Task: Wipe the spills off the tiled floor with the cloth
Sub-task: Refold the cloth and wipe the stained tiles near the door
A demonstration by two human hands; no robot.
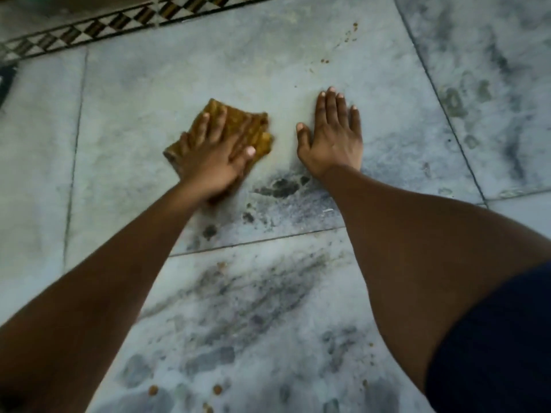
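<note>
Cloth [238, 129] on floor [149, 79] — under left hand [213, 162]

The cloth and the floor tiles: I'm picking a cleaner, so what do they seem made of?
The cloth looks like ribbed woven fabric, mustard-brown and matte, folded under the left hand. The floor tiles look like marble or a marble-look stone, pale grey with dark veining and a faint sheen.

Floor [208, 70] bare and open out to patterned border strip [98, 26] at far edge. Narrow free strip between cloth [259, 135] and right hand [334, 141], which lies flat on the floor.
</note>
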